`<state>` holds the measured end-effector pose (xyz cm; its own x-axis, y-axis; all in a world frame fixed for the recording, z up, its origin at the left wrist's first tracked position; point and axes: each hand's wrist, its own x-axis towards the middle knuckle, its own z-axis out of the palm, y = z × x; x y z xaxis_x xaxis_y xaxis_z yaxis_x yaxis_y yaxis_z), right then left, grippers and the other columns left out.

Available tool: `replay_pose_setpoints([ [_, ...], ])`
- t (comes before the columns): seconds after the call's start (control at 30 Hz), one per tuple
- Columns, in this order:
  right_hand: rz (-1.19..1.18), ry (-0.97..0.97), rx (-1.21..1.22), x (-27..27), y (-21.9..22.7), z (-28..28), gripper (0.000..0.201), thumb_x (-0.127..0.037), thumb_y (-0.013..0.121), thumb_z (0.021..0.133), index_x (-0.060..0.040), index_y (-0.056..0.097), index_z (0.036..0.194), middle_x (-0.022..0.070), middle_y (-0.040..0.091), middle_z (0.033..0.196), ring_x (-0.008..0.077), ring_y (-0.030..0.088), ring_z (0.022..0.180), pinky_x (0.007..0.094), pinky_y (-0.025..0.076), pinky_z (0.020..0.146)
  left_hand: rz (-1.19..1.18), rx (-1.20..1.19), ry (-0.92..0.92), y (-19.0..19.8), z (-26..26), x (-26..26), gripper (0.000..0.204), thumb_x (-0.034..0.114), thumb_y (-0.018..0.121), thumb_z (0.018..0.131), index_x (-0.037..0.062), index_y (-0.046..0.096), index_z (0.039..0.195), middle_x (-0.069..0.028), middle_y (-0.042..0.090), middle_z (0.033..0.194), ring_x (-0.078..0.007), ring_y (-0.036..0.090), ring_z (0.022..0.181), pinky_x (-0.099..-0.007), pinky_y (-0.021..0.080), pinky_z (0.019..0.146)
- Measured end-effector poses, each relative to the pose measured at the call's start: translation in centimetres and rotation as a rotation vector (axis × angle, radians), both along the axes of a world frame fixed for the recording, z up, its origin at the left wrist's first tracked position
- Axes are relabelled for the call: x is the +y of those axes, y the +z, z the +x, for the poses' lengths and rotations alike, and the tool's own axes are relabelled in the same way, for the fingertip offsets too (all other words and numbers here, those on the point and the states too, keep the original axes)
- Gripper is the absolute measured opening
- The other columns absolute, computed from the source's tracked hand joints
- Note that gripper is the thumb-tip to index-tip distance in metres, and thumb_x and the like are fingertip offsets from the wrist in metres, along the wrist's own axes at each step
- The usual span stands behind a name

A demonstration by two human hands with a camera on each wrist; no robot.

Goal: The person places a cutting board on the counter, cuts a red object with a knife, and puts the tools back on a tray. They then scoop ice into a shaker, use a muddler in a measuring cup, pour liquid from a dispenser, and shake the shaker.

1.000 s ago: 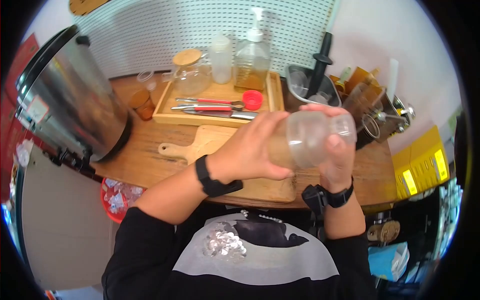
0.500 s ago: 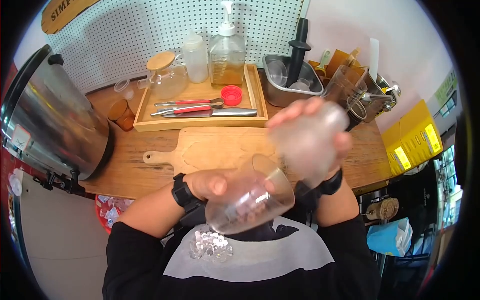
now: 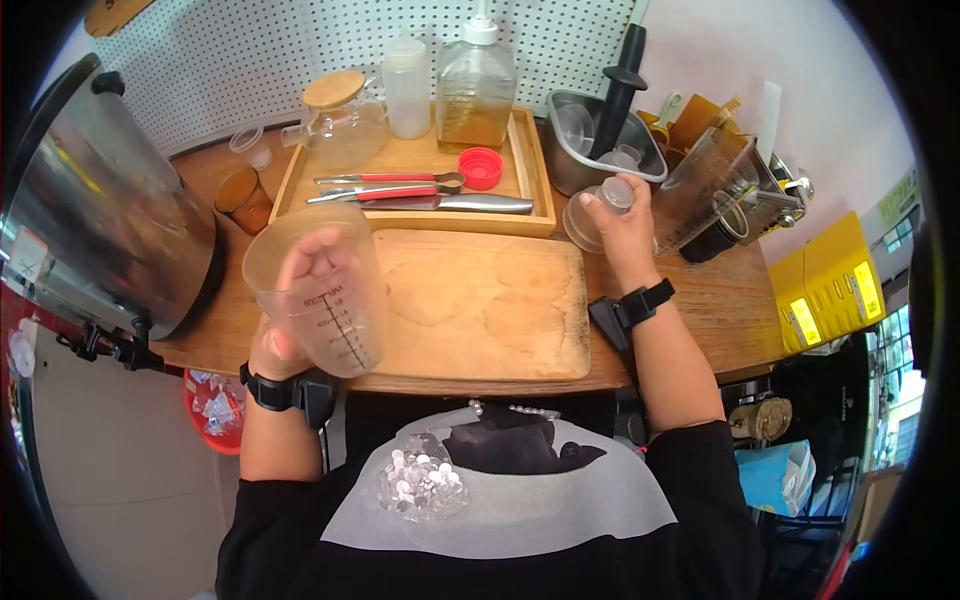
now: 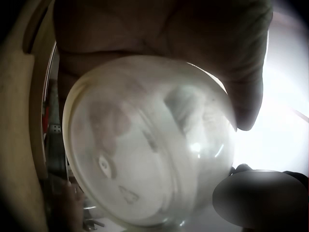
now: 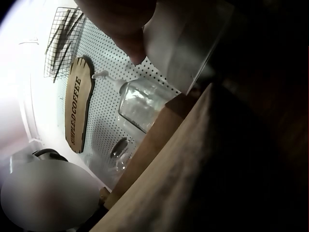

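My left hand (image 3: 275,350) grips a clear shaker cup (image 3: 340,318) with printed volume marks, raised and tilted over the board's left end. Its fingers show through the clear wall. In the left wrist view, the cup's round base (image 4: 125,164) faces the camera below the palm. My right hand (image 3: 630,235) holds the clear shaker top (image 3: 582,222), its wide rim down at the tabletop right of the wooden tray. In the right wrist view, part of the shaker top (image 5: 178,43) appears under dark fingers. Below both hands lies a wooden cutting board (image 3: 480,310).
The wooden tray (image 3: 545,195) bears a glass teapot (image 3: 345,130), a pump bottle (image 3: 476,95), tongs, a knife (image 3: 480,204) and a red cap (image 3: 481,168). A metal bin (image 3: 575,175) stands behind my right hand. A large steel urn (image 3: 120,220) stands left.
The shaker top and cup, together one second ago, have come apart. My left hand has carried the cup left and up; my right hand has brought the top down beside the tray.
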<state>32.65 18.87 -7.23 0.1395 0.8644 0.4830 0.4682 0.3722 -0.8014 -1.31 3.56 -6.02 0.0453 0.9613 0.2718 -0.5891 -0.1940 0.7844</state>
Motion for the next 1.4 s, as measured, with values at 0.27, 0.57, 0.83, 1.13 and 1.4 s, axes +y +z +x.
replay_pose_setpoints([
  [0.27,-0.076,-0.071,-0.121,1.8,-1.8,1.2,0.066,-0.030,0.080,0.070,-0.0008,0.047,0.120,0.0182,0.057,0.112,0.0280,0.056,0.104,0.0361,0.045,0.090,-0.007,0.161,0.122,-1.3,-3.4,-0.6,0.121,0.058,0.085,0.048,0.0030,0.028,0.139,-0.0097,0.048,0.122,-0.0236,0.050,0.114,-0.0378,0.042,0.099],
  [0.57,0.322,0.364,-0.538,-2.9,5.7,-5.7,0.046,-0.018,0.066,0.082,0.0028,0.051,0.121,0.0183,0.056,0.117,0.0333,0.053,0.111,0.0385,0.041,0.096,0.029,0.201,0.075,-3.6,-3.4,-2.5,0.117,0.047,0.088,0.054,0.0070,0.024,0.143,-0.0111,0.045,0.123,-0.0272,0.050,0.115,-0.0394,0.040,0.099],
  [0.83,0.078,0.641,-0.914,4.0,3.8,-17.7,0.046,-0.029,0.066,0.083,0.0013,0.057,0.117,0.0218,0.061,0.110,0.0358,0.057,0.103,0.0402,0.046,0.089,-0.058,0.136,0.102,-4.3,-3.3,-2.9,0.115,0.048,0.086,0.056,0.0089,0.023,0.143,-0.0112,0.046,0.122,-0.0260,0.049,0.115,-0.0390,0.040,0.098],
  [1.13,0.043,0.655,-1.072,5.0,3.6,-19.8,0.033,-0.029,0.066,0.083,0.0000,0.062,0.098,0.0218,0.063,0.096,0.0372,0.060,0.090,0.0428,0.048,0.079,-0.080,0.113,0.058,-4.4,-3.4,-2.9,0.112,0.048,0.085,0.056,0.0095,0.024,0.143,-0.0105,0.045,0.124,-0.0239,0.048,0.115,-0.0385,0.040,0.099],
  [1.4,-0.230,0.692,-0.720,-2.7,9.6,-6.1,0.031,-0.015,0.068,0.080,0.0007,0.061,0.106,0.0072,0.058,0.084,0.0144,0.052,0.075,0.0289,0.044,0.067,-0.076,0.156,0.124,-4.0,-3.2,-3.0,0.113,0.052,0.085,0.056,0.0094,0.025,0.142,-0.0093,0.045,0.123,-0.0233,0.047,0.117,-0.0388,0.040,0.099],
])
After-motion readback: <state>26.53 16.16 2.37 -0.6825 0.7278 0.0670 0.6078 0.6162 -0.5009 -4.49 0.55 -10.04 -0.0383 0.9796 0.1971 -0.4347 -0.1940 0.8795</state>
